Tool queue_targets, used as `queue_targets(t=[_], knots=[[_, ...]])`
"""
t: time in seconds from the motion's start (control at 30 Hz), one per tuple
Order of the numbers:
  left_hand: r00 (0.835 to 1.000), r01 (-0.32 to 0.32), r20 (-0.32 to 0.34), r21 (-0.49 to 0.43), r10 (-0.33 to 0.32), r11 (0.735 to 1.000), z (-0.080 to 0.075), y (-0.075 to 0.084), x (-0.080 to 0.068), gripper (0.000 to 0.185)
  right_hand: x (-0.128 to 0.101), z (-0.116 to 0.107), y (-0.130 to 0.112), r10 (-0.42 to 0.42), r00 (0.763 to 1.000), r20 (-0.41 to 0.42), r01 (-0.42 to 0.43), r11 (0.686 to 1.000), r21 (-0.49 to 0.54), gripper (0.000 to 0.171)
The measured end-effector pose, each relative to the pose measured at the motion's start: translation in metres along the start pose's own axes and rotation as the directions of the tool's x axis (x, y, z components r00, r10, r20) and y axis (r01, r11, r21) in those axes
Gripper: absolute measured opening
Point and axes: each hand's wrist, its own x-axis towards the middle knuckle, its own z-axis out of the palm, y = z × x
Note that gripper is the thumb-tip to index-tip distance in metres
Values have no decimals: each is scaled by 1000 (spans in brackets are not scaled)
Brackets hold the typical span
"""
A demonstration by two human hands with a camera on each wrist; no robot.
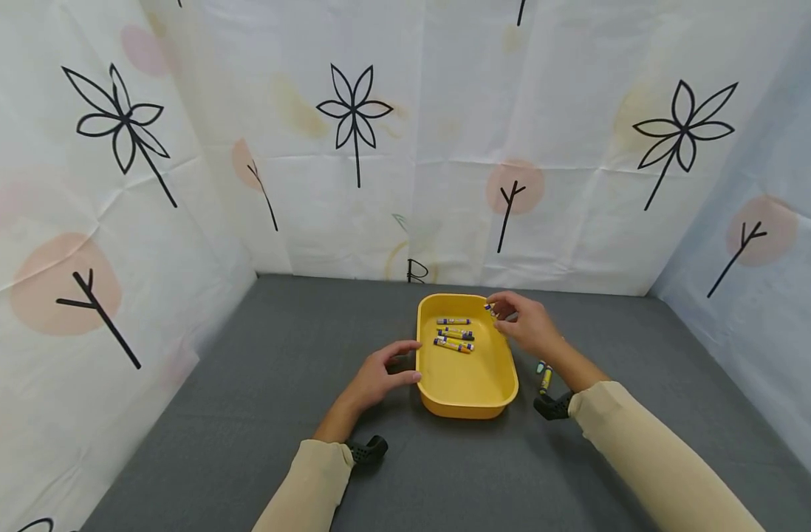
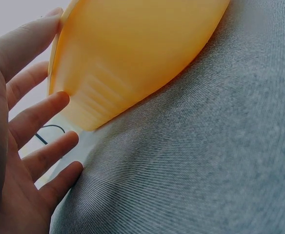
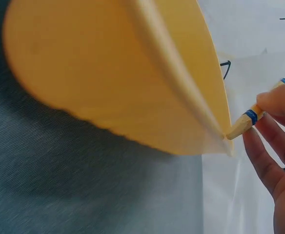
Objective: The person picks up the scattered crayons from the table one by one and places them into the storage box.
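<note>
The head camera looked forward and down from well above; both wrist cameras sat low and close, sharing the yellow oval plastic tray (image 1: 468,384) (image 2: 132,63) (image 3: 108,83).

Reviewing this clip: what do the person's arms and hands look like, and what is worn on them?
Both arms wear long cream-beige sleeves reaching to the wrists. A small black device, probably the wrist camera mount, sits under each wrist. The left hand and right hand are bare: no gloves, rings or watch show. No cables or markings are visible.
</note>
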Motion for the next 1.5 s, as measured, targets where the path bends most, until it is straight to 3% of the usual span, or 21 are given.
queue_targets(t=[0.27,0.6,0.83,0.9,1.07,1.3,1.5], knots=[[1000,3,7,-1,-3,1000,-1,-2,1,52,23,9,-11,-23,995,100,24,1000,-10,37],[1000,-10,-5,0,10,1000,1,-3,3,51,40,22,-16,-63,971,229,78,995,-60,35],[999,-17,-39,23,17,1000,10,-46,18,51,47,31,-12,-15,956,294,42,995,-86,37],[999,-8,-38,28,9,1000,11,-46,18,51,48,33,-11,-7,952,305,36,995,-88,39],[999,1,-39,27,0,1000,11,-46,19,50,45,33,-12,-20,960,279,39,997,-64,40],[999,-10,-50,16,11,1000,11,-45,19,51,40,23,-10,-65,985,162,68,998,-14,36],[999,0,-50,3,0,1000,11,-45,19,53,32,9,-7,-43,997,63,44,999,-16,31]])
